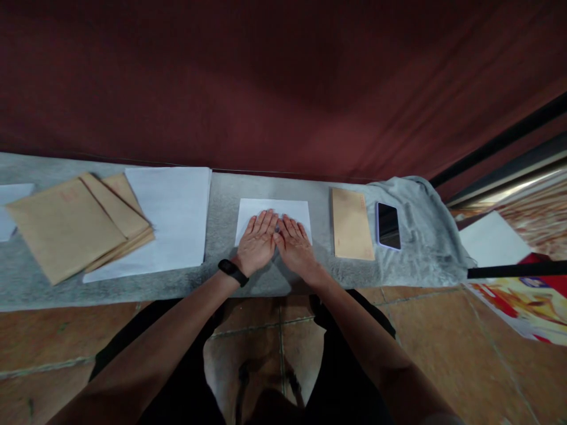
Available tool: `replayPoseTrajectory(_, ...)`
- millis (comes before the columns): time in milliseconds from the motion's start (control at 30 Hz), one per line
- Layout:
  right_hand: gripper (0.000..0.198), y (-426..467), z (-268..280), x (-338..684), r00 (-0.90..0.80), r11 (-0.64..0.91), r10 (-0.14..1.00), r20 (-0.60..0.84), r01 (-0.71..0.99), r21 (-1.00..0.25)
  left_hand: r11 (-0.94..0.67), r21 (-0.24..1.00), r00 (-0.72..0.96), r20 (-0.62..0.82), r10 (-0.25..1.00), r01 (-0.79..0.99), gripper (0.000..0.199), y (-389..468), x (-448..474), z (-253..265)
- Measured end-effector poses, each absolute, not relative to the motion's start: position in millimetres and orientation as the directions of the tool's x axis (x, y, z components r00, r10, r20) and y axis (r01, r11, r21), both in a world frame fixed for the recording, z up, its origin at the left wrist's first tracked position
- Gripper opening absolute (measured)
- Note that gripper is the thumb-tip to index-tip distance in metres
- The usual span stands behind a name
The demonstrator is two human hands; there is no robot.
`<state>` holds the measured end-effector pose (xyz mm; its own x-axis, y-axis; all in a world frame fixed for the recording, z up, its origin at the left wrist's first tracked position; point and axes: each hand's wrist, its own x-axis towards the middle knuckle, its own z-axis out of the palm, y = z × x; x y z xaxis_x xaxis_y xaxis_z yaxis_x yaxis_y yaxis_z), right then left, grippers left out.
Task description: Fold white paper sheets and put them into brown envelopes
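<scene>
A small white sheet of paper, possibly folded, lies on the grey cloth in front of me. Flat on its left half rests my left hand, fingers stretched out, a black band around the wrist. My right hand lies flat on the right half, its thumb side touching the left hand. Both palms cover the paper's middle and near edge. Right of the paper, apart from my hands, a brown envelope lies upright to my view.
A grey cloth covers the narrow table. To the left, several brown envelopes overlap a stack of white paper. A phone lies at the right. A dark red curtain-like surface rises behind; a printed box stands lower right.
</scene>
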<state>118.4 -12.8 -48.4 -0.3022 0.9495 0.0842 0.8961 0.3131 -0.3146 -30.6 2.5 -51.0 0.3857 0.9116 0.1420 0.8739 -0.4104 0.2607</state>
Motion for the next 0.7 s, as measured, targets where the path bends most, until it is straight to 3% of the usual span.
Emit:
replayPoseTrajectory(467,0.057,31.4,-57.6,123.0,-0.246,0.275,0.960,0.130,0.913,-0.302,-0.400,0.248,0.376,0.139,0.916,0.883,0.061,39.0,-23.0,-49.6)
replayPoseTrajectory(700,0.064,37.2,-64.1,129.2,-0.158,0.215,0.962,0.222,0.940,-0.265,-0.317,0.250,0.280,0.172,0.944,0.915,0.062,44.9,-27.3,-52.8)
